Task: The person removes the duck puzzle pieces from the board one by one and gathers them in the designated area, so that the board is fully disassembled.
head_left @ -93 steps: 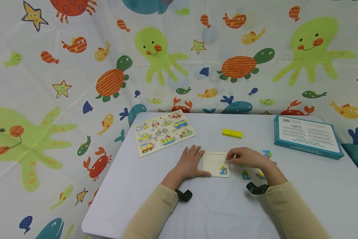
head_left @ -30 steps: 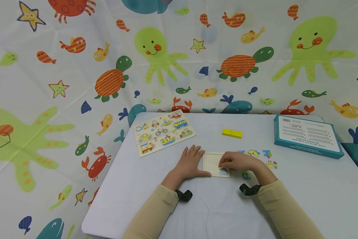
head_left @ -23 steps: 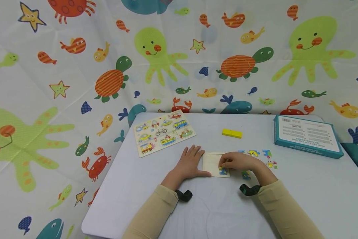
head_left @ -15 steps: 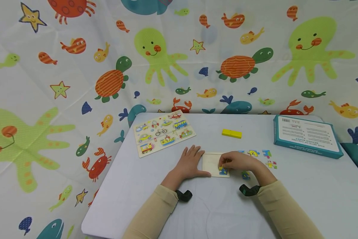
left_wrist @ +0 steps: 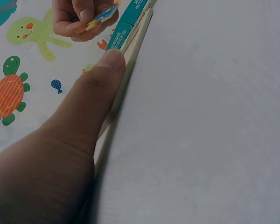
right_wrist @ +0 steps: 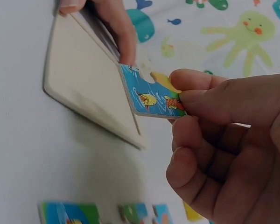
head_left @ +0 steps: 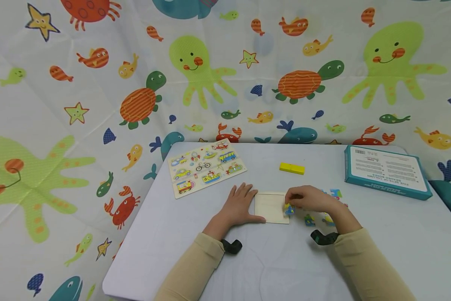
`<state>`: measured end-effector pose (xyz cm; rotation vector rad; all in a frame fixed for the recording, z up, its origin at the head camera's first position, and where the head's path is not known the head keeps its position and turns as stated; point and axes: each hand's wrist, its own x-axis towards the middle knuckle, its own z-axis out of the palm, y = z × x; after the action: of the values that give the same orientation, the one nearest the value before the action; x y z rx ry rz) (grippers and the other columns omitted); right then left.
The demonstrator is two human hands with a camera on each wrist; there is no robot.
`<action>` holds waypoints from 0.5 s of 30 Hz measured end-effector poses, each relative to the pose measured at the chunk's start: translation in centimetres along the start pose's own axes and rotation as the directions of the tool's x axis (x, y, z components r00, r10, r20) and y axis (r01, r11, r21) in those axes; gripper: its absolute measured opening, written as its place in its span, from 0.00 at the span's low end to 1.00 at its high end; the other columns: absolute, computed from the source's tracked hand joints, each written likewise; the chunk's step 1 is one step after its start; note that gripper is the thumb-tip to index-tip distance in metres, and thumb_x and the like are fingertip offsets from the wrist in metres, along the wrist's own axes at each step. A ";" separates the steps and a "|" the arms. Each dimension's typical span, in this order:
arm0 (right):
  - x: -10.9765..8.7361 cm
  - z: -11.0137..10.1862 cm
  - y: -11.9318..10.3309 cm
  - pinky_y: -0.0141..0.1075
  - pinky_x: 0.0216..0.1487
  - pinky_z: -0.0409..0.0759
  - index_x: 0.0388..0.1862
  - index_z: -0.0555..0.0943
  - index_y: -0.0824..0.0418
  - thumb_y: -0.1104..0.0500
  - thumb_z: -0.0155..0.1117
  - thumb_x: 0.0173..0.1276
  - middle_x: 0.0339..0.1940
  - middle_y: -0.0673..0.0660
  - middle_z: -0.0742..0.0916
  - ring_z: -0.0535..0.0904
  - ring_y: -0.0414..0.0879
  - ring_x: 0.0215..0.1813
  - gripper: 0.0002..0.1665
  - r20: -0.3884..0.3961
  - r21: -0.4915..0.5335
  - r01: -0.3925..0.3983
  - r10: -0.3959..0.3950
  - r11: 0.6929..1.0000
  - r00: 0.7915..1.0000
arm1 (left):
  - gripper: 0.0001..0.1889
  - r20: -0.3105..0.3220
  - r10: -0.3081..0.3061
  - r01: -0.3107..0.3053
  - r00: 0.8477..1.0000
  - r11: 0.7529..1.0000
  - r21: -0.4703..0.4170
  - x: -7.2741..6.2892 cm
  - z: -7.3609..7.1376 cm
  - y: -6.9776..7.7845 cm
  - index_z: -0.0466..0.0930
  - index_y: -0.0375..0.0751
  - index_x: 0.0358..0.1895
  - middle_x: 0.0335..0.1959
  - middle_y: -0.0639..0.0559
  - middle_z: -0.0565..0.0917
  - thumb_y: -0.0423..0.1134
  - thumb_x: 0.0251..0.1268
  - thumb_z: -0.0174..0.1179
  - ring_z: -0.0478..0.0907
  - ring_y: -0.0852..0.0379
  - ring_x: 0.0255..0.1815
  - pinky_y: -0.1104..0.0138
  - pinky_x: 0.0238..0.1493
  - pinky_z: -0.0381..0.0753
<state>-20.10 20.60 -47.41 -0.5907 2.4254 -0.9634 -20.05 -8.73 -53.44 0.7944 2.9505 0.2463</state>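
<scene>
My right hand (head_left: 311,199) pinches a jigsaw piece (right_wrist: 151,97) between thumb and fingertip. The piece is blue with yellow and green, printed with a small yellow duck, and is held tilted above the right edge of a shallow square wooden puzzle tray (head_left: 269,207). The tray's pale inside is bare. My left hand (head_left: 237,205) lies with spread fingers against the tray's left side, its thumb along the near edge. In the left wrist view, the left thumb (left_wrist: 91,95) rests along the tray's rim, with the piece behind it.
Several loose jigsaw pieces (head_left: 310,220) lie right of the tray, partly hidden under the right hand. A vehicle picture board (head_left: 195,173) is at the back left, a yellow block (head_left: 292,168) behind the tray, and a teal box (head_left: 389,172) at the back right.
The jigsaw piece has left the tray's near right corner, lifted by the right hand, which has moved right and slightly away. The left hand has stayed in place.
</scene>
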 end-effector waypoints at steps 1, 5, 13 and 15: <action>-0.3 -0.3 0.2 0.36 0.35 0.75 0.39 0.82 0.45 0.57 0.57 0.75 0.31 0.50 0.81 0.75 0.45 0.34 0.08 -0.008 0.002 -0.002 0.002 1.000 1.000 | 0.60 -0.001 0.001 -0.001 1.000 1.000 0.000 0.0 0.0 0.0 0.59 0.53 0.76 0.79 0.52 0.57 0.87 0.40 0.50 0.46 0.47 0.82 0.46 0.80 0.44; -1.7 -1.5 1.1 0.39 0.38 0.78 0.43 0.81 0.49 0.57 0.58 0.74 0.36 0.53 0.83 0.77 0.48 0.37 0.05 -0.026 0.042 -0.015 0.016 0.999 1.000 | 0.60 -0.004 0.005 -0.005 1.000 1.000 -0.002 0.0 0.1 -0.1 0.58 0.53 0.76 0.79 0.52 0.57 0.87 0.41 0.51 0.46 0.47 0.82 0.46 0.80 0.44; -5.3 -4.0 3.4 0.40 0.40 0.79 0.48 0.76 0.60 0.54 0.61 0.73 0.39 0.58 0.82 0.77 0.49 0.39 0.12 -0.073 0.132 -0.049 0.059 0.990 0.996 | 0.60 -0.009 0.006 -0.006 1.000 1.000 -0.003 0.0 0.2 -0.1 0.58 0.53 0.76 0.79 0.51 0.57 0.87 0.41 0.50 0.46 0.47 0.82 0.46 0.80 0.44; -6.2 -4.5 4.2 0.39 0.38 0.78 0.47 0.76 0.61 0.53 0.61 0.72 0.37 0.58 0.82 0.76 0.48 0.38 0.13 -0.081 0.135 -0.053 0.064 0.989 0.995 | 0.60 -0.010 0.005 -0.005 1.000 1.000 -0.002 0.0 0.2 -0.1 0.58 0.53 0.76 0.79 0.51 0.57 0.87 0.41 0.51 0.46 0.47 0.82 0.46 0.80 0.44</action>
<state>-18.54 29.05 -45.95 -0.4376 2.4142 -1.1359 -20.10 -8.76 -53.69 0.8034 2.9572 0.2537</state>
